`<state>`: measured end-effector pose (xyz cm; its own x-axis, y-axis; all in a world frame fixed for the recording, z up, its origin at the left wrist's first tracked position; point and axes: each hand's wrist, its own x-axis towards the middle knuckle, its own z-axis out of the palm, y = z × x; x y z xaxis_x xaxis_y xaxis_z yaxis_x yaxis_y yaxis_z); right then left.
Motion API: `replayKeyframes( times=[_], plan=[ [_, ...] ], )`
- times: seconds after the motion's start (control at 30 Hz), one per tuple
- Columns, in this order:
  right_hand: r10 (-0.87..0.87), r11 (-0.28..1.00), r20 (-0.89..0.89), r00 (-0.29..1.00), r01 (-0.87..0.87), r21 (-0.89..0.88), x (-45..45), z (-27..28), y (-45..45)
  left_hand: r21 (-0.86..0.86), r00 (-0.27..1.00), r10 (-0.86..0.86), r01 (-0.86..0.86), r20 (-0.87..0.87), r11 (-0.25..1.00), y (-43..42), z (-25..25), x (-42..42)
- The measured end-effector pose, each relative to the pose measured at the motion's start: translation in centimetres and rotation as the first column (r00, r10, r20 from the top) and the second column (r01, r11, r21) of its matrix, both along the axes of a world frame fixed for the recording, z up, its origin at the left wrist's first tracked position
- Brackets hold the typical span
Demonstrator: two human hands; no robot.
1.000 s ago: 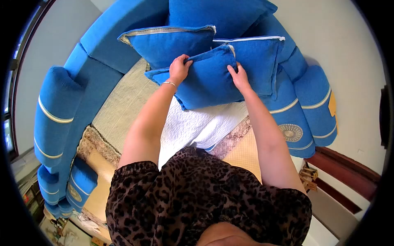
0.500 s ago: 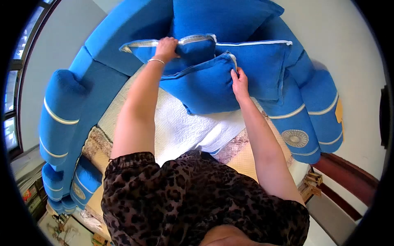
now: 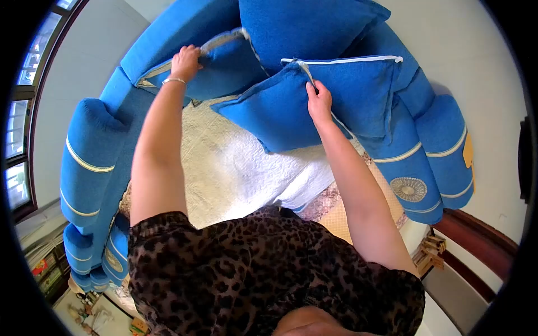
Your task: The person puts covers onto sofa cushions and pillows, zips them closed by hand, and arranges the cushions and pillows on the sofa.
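My left hand point(image 3: 186, 63) grips the zippered top edge of a blue cushion point(image 3: 227, 70) at the upper left. Its fingers are wrapped over that edge. My right hand point(image 3: 318, 101) pinches the upper right corner of the front blue cushion point(image 3: 274, 109), whose pale zipper runs down its right side. Behind it on the right leans another blue cushion point(image 3: 364, 92) with a white zipper along its top. A larger blue cushion point(image 3: 302, 28) rests at the back. Beneath the front cushion lies a white quilted cover point(image 3: 224, 168).
A curved blue sofa point(image 3: 95, 140) surrounds the cushions, with a rounded armrest point(image 3: 443, 145) at the right. Windows point(image 3: 19, 145) line the far left. A dark red wooden edge point(image 3: 476, 238) and a small wooden object point(image 3: 430, 252) are at the lower right.
My left hand let go of the front cushion, took the left cushion's top edge and moved it left, away from the others. My right hand kept the front cushion's corner and shifted slightly left.
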<state>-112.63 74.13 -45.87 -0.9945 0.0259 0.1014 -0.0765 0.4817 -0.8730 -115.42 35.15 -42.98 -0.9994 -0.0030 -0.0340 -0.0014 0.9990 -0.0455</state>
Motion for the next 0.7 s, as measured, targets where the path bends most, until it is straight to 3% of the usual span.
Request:
replayKeyframes(
  times=[0.03,0.17,0.2,0.27,0.3,0.37,0.43,0.5,0.57,0.63,0.7],
  plan=[
    [0.008,1.0,0.027,1.0,-0.009,0.012,-1.0,0.0,-0.5,0.051,0.998,0.052,-0.053,0.03,0.997,0.5,-0.6,0.5],
    [0.017,0.999,0.05,0.999,-0.018,0.028,-3.0,1.0,-2.2,0.266,0.965,0.119,-0.054,-0.234,0.962,0.6,-2.8,0.4],
    [0.025,0.999,0.014,1.0,-0.026,0.035,-3.4,1.1,-2.8,0.313,0.978,0.123,-0.065,-0.168,0.947,0.4,-2.2,0.2],
    [0.045,0.998,0.015,0.999,-0.044,-0.051,-3.5,1.2,-3.5,0.317,0.973,0.123,-0.055,-0.197,0.947,0.2,-1.9,-0.1],
    [0.051,0.997,0.064,0.997,-0.047,-0.056,-3.8,0.6,-3.5,0.311,0.969,0.118,-0.046,-0.216,0.949,0.0,-1.8,-0.6],
    [0.092,0.995,-0.004,0.996,-0.092,-0.026,-4.5,-1.5,-3.4,0.278,0.962,0.133,-0.063,-0.239,0.958,0.9,-2.4,-0.7],
    [0.126,0.987,-0.034,0.991,-0.122,0.105,-4.9,-1.5,-3.5,0.225,0.887,0.187,-0.097,-0.422,0.969,3.3,-2.9,-0.3],
    [0.153,0.967,-0.104,0.983,-0.127,0.222,-4.8,-1.7,-3.6,0.291,0.84,0.259,-0.127,-0.478,0.948,6.0,-4.4,0.6],
    [0.183,0.94,-0.216,0.959,-0.106,0.325,-4.5,-2.4,-3.6,0.447,0.767,0.295,-0.011,-0.57,0.894,9.4,-4.2,2.4],
    [0.19,0.908,-0.287,0.939,-0.057,0.416,-3.3,-1.0,-3.8,0.447,0.879,0.302,-0.117,-0.368,0.887,12.5,-4.5,4.2],
    [0.277,0.816,-0.272,0.922,-0.076,0.573,-0.7,0.2,-3.8,0.468,0.94,0.243,-0.107,-0.24,0.877,14.7,-4.8,5.6]
  ],
)
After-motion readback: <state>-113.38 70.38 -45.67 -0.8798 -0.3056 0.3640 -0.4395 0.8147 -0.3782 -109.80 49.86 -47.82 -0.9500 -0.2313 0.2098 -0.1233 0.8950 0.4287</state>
